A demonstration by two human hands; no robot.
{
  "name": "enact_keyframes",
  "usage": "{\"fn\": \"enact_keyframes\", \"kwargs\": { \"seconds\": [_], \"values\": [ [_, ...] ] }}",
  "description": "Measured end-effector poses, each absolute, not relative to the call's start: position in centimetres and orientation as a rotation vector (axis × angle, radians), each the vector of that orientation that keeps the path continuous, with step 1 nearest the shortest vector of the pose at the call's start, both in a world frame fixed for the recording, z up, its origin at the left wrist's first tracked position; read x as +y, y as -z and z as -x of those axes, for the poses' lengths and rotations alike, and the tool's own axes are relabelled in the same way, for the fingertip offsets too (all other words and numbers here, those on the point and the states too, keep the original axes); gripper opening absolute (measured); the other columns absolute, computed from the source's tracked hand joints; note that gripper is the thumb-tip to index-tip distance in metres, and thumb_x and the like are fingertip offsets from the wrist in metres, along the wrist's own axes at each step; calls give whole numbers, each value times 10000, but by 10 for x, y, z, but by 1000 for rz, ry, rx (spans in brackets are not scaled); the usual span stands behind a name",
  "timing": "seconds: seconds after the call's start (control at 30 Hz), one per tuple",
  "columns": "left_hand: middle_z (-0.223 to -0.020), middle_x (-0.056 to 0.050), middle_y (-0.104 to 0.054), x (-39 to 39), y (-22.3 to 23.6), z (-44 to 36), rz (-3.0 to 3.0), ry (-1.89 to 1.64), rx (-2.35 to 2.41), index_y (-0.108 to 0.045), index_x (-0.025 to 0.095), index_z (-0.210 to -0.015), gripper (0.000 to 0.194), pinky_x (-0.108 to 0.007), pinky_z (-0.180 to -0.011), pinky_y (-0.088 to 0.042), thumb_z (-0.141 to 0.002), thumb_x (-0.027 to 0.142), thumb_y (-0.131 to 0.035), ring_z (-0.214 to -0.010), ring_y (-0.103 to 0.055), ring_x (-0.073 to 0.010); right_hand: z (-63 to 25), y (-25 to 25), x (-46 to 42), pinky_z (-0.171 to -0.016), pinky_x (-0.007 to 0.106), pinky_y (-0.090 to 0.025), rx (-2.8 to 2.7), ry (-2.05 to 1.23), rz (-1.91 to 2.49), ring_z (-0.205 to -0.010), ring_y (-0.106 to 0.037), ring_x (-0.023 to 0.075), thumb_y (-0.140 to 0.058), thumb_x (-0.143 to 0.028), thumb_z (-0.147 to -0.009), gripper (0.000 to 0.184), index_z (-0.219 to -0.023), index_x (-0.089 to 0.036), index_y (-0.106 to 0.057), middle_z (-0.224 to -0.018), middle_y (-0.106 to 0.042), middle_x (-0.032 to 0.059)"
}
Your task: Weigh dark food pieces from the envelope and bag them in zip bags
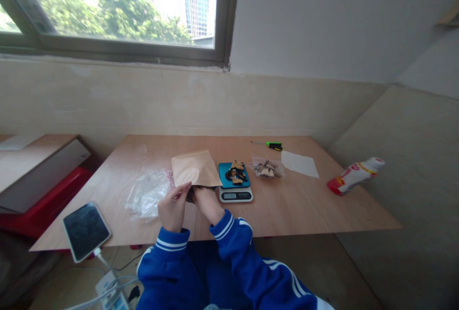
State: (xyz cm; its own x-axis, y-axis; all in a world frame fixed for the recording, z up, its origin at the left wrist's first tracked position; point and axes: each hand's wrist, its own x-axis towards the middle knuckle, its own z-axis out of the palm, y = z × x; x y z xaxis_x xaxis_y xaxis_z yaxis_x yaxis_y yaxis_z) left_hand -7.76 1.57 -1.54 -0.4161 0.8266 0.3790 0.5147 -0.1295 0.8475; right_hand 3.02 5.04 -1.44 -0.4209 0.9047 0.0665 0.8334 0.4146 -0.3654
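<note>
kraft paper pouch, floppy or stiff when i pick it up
The kraft paper pouch is probably fairly stiff: its top stands flat above the left hand and right hand without drooping. It likely weighs little, being thin-looking paper, though the hands hide its lower end, so contents are unclear.

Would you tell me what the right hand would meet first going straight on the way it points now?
The kraft paper pouch, it seems: the right hand sits at its lower edge, though depth is hard to judge here.
</note>
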Motion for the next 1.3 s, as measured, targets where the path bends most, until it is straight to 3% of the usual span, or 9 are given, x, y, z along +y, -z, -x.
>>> {"fn": "enact_keyframes", "kwargs": {
  "seconds": [0.1, 0.37, 0.57, 0.63, 0.77, 0.93, 1.13, 1.3],
  "values": [
    [-808, 32, -749, 16, 15, 75, -1495, -1567, 1865, -752, 282, -831, 208, -263, -650, -544, -753, 430, -627, -693, -687, -167, -38, 11, 46, -780, 340, -530, -2417, -411, 1554, -886, -682, 247, -410, -130, -917, 314, -1156, -135, -613, -1044, -700, 147],
    [-828, 29, -749, 18, 12, 80, -1494, -1570, 1880, -750, 280, -843, 219, -266, -675, -539, -752, 437, -626, -710, -686, -167, -47, 12, 33, -889, 375, -481, -2320, -275, 1341, -1027, -606, 236, -444, -109, -911, 336, -1210, -190, -574, -1098, -663, 109],
    [-830, 35, -749, 19, 9, 82, -1488, -1571, 1901, -748, 286, -838, 209, -260, -678, -536, -765, 425, -610, -707, -686, -163, -67, 1, 15, -985, 331, -454, -2052, -562, 905, -1143, -556, 171, -533, -194, -889, 281, -1157, -228, -608, -1232, -608, 58],
    [-828, 37, -749, 19, 8, 84, -1480, -1571, 1918, -748, 289, -847, 197, -258, -686, -535, -763, 410, -617, -725, -691, -165, -79, -4, 9, -945, 308, -484, -1886, -658, 829, -1076, -592, 161, -571, -233, -868, 309, -1176, -224, -587, -1202, -621, 59],
    [-800, 31, -748, 22, 7, 90, -1438, -1623, 1957, -748, 282, -841, 195, -270, -680, -537, -745, 410, -637, -719, -692, -173, -110, 3, 7, -834, 302, -525, -1598, -578, 963, -911, -625, 159, -595, -242, -845, 367, -1209, -209, -553, -1134, -632, 82],
    [-756, 27, -745, 24, 5, 94, -1377, -1633, 1953, -750, 268, -835, 202, -263, -649, -532, -729, 406, -648, -723, -692, -178, -135, 41, 32, -939, 374, -477, -1491, -370, 1186, -1088, -565, 207, -562, -237, -860, 432, -1279, -169, -483, -1227, -576, 135],
    [-748, 34, -743, 22, 3, 95, -1377, -1596, 1977, -753, 279, -826, 186, -259, -642, -530, -721, 397, -656, -723, -693, -179, -134, 65, 73, -947, 464, -419, -1870, -194, 1494, -1086, -523, 269, -563, -140, -815, 406, -1221, -145, -570, -1108, -619, 146],
    [-762, 30, -745, 20, 5, 99, -1336, -1603, 1986, -753, 277, -826, 184, -272, -678, -534, -719, 394, -660, -742, -695, -186, -133, 61, 70, -990, 505, -352, -1881, -178, 1431, -1176, -462, 275, -503, -134, -835, 426, -1257, -176, -539, -1286, -558, 129]
  ]
}}
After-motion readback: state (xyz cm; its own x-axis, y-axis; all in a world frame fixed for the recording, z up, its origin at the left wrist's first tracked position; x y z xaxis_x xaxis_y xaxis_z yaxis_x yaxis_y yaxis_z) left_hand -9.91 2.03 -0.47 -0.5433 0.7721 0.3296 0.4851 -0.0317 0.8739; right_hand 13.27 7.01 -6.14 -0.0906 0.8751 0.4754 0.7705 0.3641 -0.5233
